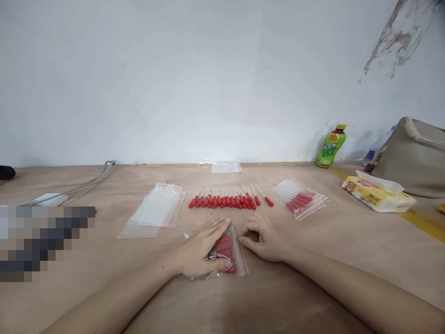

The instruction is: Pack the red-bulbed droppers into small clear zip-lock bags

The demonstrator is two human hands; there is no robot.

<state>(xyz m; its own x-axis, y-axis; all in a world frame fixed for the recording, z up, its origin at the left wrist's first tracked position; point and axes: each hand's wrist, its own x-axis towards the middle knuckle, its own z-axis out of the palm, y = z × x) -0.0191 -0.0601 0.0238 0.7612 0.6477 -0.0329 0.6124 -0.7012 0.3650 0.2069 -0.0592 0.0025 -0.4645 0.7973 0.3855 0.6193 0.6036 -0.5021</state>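
My left hand (205,250) lies flat over a clear zip bag (241,260), fingers stretched out and thumb spread apart. Inside the bag are several red rubber bulbs (224,246), partly covered by that hand. My right hand (266,237) rests on the table at the bag's zip edge, its fingers loosely curved and the thumb and index tips slightly apart. Whether those tips touch the bag, I cannot tell. Beyond both hands is a row of droppers (222,201) with red bulbs towards me and thin clear stems pointing away. One dropper (269,201) lies apart at the row's right end.
Flat zip bags (155,208) are stacked on the left, and another bag (225,167) lies by the wall. To the right are filled bags of droppers (301,199), a tissue pack (378,195), a green bottle (330,146) and a beige bag (410,155). A cable (86,183) runs at left.
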